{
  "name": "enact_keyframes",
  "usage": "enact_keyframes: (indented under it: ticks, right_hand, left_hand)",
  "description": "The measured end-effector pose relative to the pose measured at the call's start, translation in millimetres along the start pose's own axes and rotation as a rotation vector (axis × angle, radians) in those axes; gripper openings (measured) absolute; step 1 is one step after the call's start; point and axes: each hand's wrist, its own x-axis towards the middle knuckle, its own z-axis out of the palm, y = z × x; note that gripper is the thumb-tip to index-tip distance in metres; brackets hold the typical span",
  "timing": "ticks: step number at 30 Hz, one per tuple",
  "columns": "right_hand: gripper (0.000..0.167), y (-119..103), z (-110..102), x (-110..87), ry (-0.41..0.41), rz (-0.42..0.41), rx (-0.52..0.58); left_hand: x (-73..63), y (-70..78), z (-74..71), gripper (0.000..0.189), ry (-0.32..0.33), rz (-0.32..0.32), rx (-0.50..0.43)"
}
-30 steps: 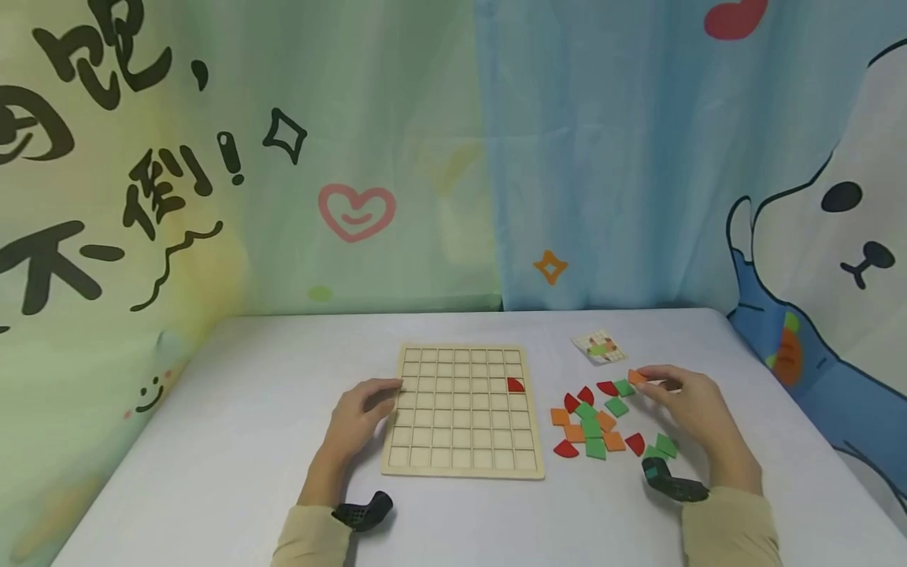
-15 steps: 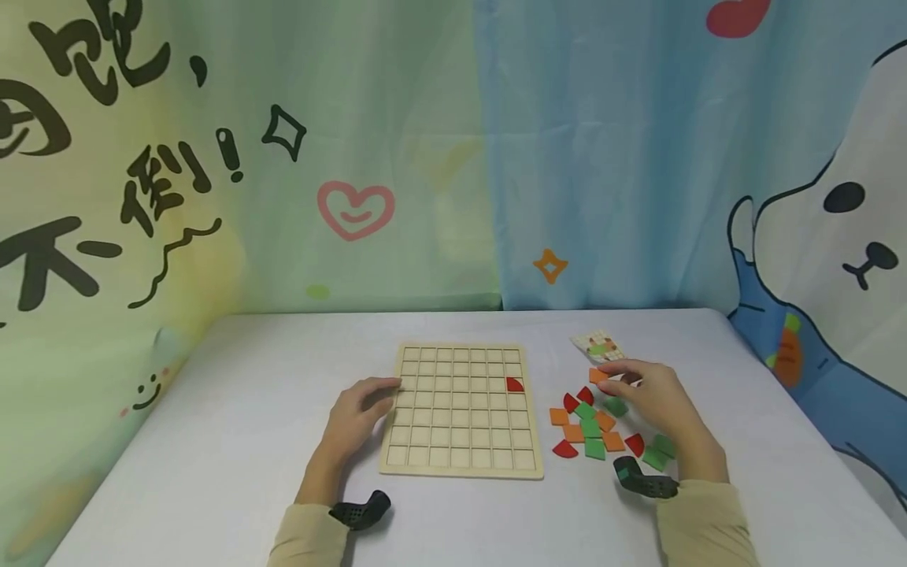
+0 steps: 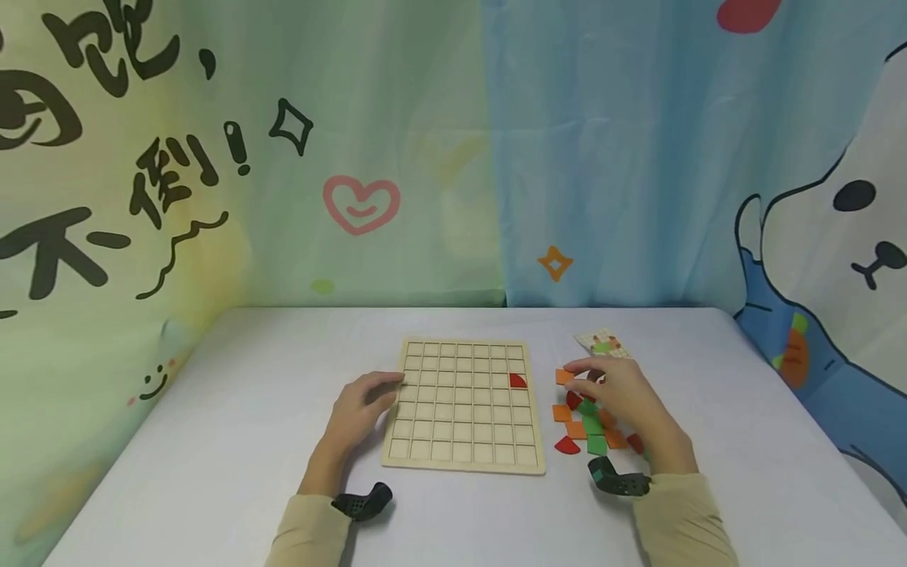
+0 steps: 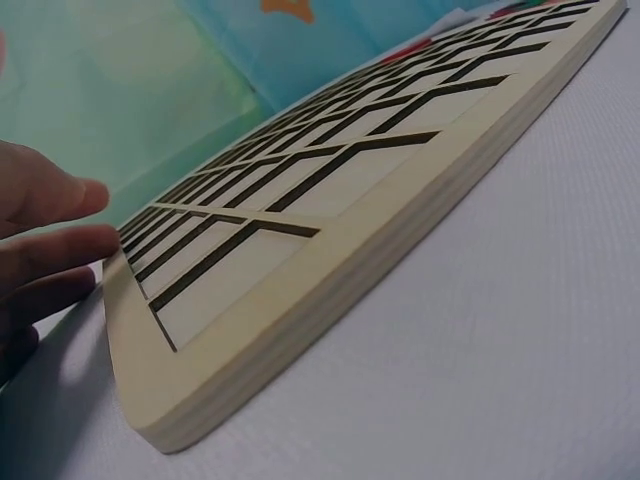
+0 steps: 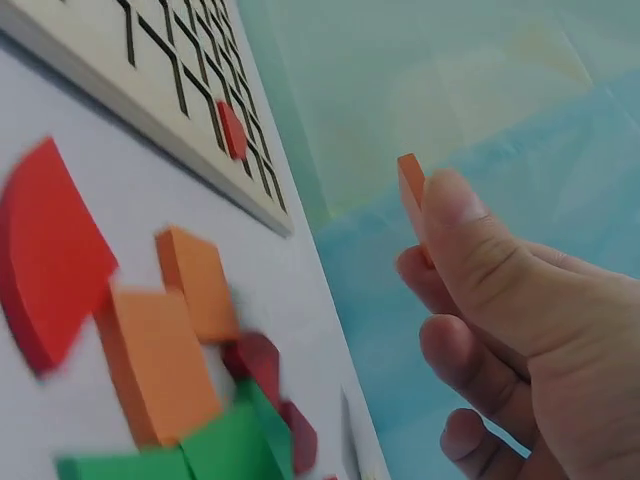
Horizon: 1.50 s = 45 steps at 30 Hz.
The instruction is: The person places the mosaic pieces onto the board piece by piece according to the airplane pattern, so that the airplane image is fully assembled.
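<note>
A wooden grid board (image 3: 464, 460) lies flat on the table, with one red quarter-circle tile (image 3: 518, 381) in a cell near its right side. My left hand (image 3: 360, 411) rests at the board's left edge, its fingers relaxed and the fingertips right at the rim. Between thumb and fingertips, my right hand (image 3: 615, 390) pinches an orange square tile (image 3: 564, 376), raised above the table just right of the board. The right wrist view shows this orange tile (image 5: 410, 190) nearly edge-on. Below that hand lie loose tiles, partly hidden by it: green squares (image 3: 597, 445), orange squares (image 3: 576, 430) and red quarter circles (image 3: 567, 446).
A small printed card (image 3: 601, 343) with a coloured grid pattern lies at the back right, beyond the right hand. White cloth covers the table (image 3: 298, 339). Printed curtains (image 3: 397, 157) hang behind and at the sides. Each wrist wears a black device (image 3: 364, 502).
My right hand has carried the orange square tile leftward, from the far side of the loose tiles to near the board. The left hand stays at the board's edge.
</note>
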Motion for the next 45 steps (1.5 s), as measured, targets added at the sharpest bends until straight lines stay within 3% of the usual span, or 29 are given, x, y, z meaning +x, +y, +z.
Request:
enact_keyframes:
  ticks: [5, 12, 22, 31, 45]
  right_hand:
    - [0.031, -8.3, 16.5, 3.3, -0.011, -0.064, -0.001]
    - [0.032, -18.0, 39.3, 4.6, -0.08, -0.022, -0.019]
    - [0.034, -21.8, 53.6, -0.2, -0.071, -0.022, -0.09]
    - [0.032, -26.4, 59.4, 0.9, -0.07, -0.03, -0.103]
    - [0.033, -25.7, 58.3, 11.8, -0.039, -0.067, -0.116]
  left_hand:
    - [-3.3, -3.3, 1.6, 0.033, -0.007, -0.024, 0.011]
    - [-10.3, -6.9, 5.7, 0.031, 0.003, -0.02, -0.002]
    - [-11.5, -4.7, 10.3, 0.031, -0.005, -0.007, 0.025]
    - [-11.9, -4.6, 6.1, 0.031, 0.0, -0.011, 0.035]
    - [-1.2, 0.6, 1.7, 0.031, 0.01, 0.019, 0.031]
